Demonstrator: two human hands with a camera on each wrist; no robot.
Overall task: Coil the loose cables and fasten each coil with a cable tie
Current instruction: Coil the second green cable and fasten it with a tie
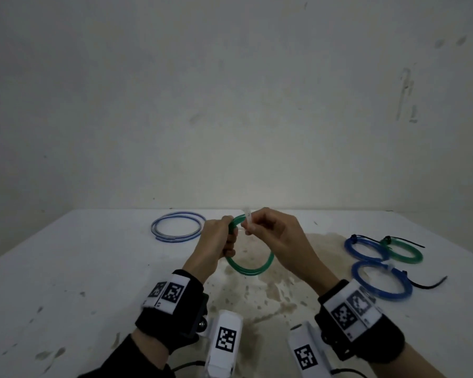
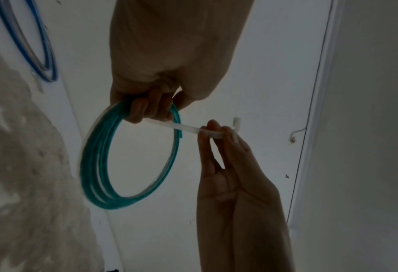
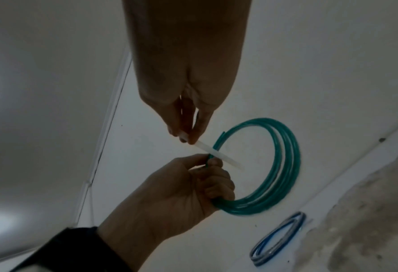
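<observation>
A green cable coil (image 1: 250, 266) hangs above the white table (image 1: 66, 268), and my left hand (image 1: 221, 236) grips its upper left part. The coil (image 2: 100, 165) shows as several turns in the left wrist view, with the fingers (image 2: 146, 108) curled round it. My right hand (image 1: 260, 222) pinches a white cable tie (image 1: 247, 215) near its head end. The tie (image 2: 188, 129) runs from those fingertips through the coil (image 3: 286, 165) beside the left hand (image 3: 202, 182); its strip (image 3: 218, 155) passes across the green turns.
A loose blue and grey coil (image 1: 178, 226) lies at the back left of the table. At the right lie two blue coils (image 1: 363, 249) (image 1: 380, 282) and a green one (image 1: 404, 253), each fastened with a tie. A wall stands behind the table.
</observation>
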